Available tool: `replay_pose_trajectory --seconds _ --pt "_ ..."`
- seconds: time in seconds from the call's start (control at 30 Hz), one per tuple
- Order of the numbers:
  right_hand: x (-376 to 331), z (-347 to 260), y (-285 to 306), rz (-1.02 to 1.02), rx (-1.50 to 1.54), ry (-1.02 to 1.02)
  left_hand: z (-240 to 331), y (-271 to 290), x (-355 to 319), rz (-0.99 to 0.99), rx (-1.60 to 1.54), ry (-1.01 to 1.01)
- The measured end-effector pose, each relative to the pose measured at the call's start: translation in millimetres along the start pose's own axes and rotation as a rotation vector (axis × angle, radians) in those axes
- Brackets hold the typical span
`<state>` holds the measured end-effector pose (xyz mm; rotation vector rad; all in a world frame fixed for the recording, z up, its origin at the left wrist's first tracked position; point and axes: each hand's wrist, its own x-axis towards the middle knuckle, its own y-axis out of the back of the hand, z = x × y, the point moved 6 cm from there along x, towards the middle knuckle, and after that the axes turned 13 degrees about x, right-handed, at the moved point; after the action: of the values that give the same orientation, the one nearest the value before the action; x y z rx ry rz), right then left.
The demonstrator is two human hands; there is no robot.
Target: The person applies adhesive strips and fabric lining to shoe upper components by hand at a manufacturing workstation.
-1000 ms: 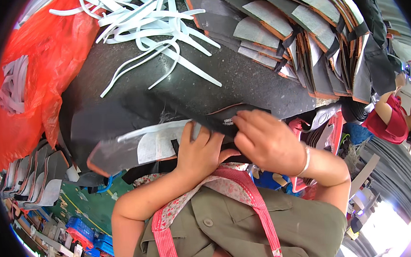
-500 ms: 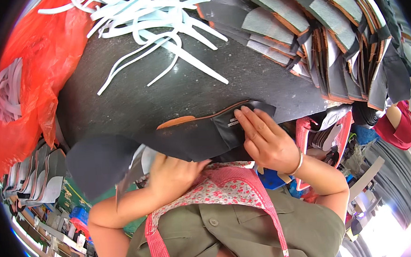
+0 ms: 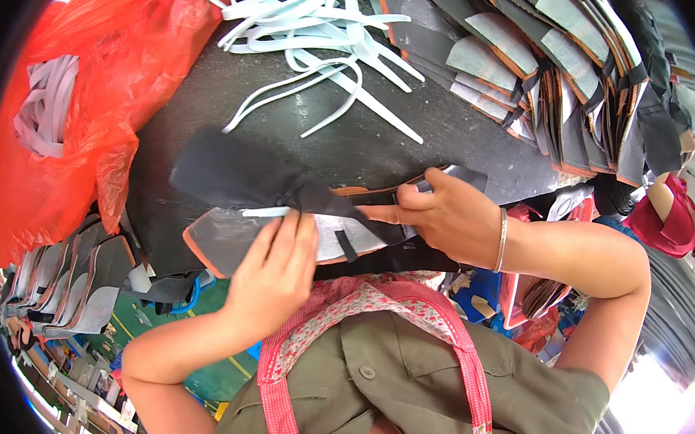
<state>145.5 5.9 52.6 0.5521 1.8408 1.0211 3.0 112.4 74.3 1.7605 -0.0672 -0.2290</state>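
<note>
Head view: at the near edge of the dark surface [image 3: 295, 141], our left hand [image 3: 275, 273] lies flat, fingers together, pressing a grey shoe piece [image 3: 229, 236]. Our right hand [image 3: 443, 219] pinches its dark strap [image 3: 339, 205]. We judge we are fitting the strap; next it needs smoothing down.

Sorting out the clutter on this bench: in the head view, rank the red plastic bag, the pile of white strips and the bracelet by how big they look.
1. Red plastic bag, largest.
2. Pile of white strips.
3. Bracelet, smallest, although it sits closer to the camera.
</note>
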Motion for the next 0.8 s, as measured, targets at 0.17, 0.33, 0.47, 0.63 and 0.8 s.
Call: replay_pose_trajectory --seconds 0.17,0.33,0.47,0.63,0.8 --pt "16.3 2.8 48.5 0.098 0.392 0.016 3.5 1.0 -8.1 0.034 -0.231 0.114" --pt "30.4 -0.3 50.2 0.789 1.044 -0.378 -40.8 13.3 -38.8 0.297 -0.430 0.580" --pt "35.4 -15.1 35.0 0.765 0.821 -0.421 -64.9 -21.8 -49.0 0.200 -0.702 0.850" --pt "40.7 -32.6 38.4 0.725 0.777 -0.109 -71.9 -43.8 -71.2 0.094 -0.683 0.984" --pt "61.4 -38.0 43.9 0.601 0.728 0.093 -78.1 -52.7 -74.0 0.278 -0.900 0.915"
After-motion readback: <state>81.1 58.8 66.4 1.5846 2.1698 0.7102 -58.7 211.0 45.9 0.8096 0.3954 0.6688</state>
